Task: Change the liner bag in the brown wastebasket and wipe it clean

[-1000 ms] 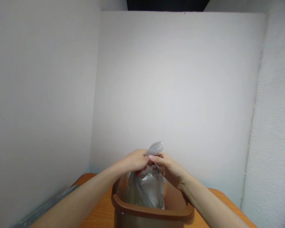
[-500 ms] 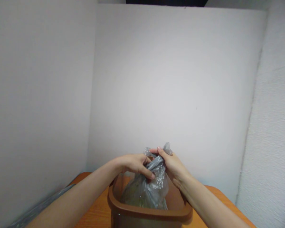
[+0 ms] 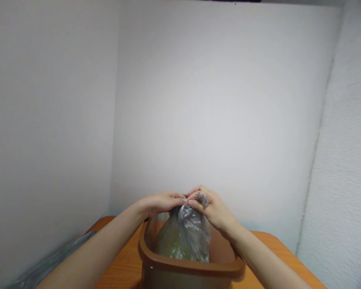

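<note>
While both hands [image 3: 165, 202] [image 3: 214, 208] pinch the gathered neck of the grey plastic bag [image 3: 194, 233], its body inside the brown bin [image 3: 192, 265], best keep the twist snug, fingertips close together.

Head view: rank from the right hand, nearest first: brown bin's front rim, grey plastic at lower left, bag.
1. Bag: gripped at its top by the right hand.
2. Brown bin's front rim: below the hand.
3. Grey plastic: off at lower left.
</note>
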`<state>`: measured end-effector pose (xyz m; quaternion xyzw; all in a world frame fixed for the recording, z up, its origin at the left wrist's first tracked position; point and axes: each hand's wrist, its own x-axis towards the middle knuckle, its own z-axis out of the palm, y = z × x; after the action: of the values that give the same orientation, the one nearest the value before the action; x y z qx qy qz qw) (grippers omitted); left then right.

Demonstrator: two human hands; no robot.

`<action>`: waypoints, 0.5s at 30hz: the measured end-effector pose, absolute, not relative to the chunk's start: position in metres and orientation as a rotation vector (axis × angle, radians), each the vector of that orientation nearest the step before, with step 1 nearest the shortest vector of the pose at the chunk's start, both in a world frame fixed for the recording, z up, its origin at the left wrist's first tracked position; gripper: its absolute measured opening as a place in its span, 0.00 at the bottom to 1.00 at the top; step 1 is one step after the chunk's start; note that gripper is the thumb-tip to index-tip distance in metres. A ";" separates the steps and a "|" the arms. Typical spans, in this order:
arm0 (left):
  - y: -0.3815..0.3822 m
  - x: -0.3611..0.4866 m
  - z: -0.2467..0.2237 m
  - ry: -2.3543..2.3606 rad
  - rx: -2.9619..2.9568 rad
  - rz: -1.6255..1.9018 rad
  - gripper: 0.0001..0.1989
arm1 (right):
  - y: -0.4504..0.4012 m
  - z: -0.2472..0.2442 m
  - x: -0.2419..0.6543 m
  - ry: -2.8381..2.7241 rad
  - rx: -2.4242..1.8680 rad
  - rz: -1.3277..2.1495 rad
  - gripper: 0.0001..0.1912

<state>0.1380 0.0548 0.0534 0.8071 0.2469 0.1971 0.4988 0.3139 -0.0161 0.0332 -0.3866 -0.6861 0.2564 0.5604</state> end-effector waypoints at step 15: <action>0.052 0.124 0.063 0.667 1.783 0.399 0.29 | -0.034 0.036 0.294 -1.879 -1.270 -0.266 0.14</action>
<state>0.1243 0.0522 0.0634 0.7576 0.2832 0.1696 0.5631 0.2939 -0.0337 0.0356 -0.5058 -0.7484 -0.1058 0.4158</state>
